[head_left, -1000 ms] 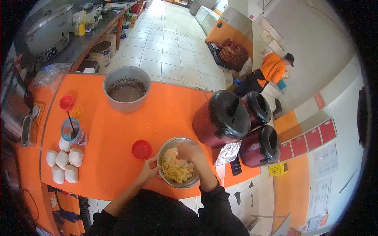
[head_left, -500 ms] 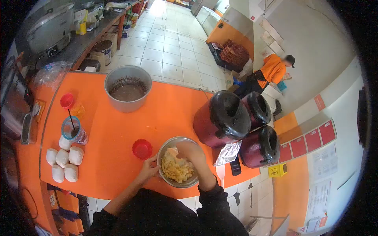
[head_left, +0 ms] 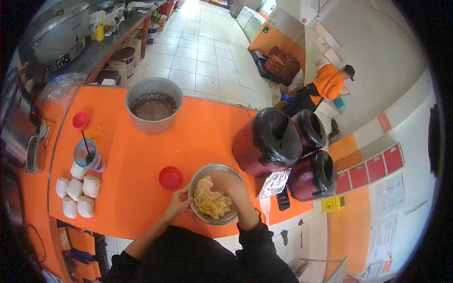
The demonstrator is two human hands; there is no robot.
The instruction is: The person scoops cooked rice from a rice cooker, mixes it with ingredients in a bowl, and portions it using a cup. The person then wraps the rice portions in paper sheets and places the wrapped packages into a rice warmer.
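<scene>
A metal bowl [head_left: 232, 217] stands near the front edge of the orange table, holding a crumbly yellow food [head_left: 212, 203] with a paler lump at its upper left. My left hand [head_left: 179, 202] grips the bowl's left rim. Inside the bowl, my right hand [head_left: 225, 183] reaches down over the food from the upper right; its fingers are bent into the pale part and what they hold is hidden. A red cup [head_left: 171, 178] sits just left of the bowl.
A large grey pot [head_left: 154, 104] stands at the table's back. Several white pieces [head_left: 74, 188] and a clear cup [head_left: 90, 157] are at left. Dark red containers [head_left: 264, 141], foil [head_left: 273, 184] and a black phone [head_left: 283, 200] lie right. A person [head_left: 325, 85] in orange stands beyond.
My right hand has shifted slightly within the bowl, over the food. My left hand keeps its hold on the rim. The view has moved very slightly.
</scene>
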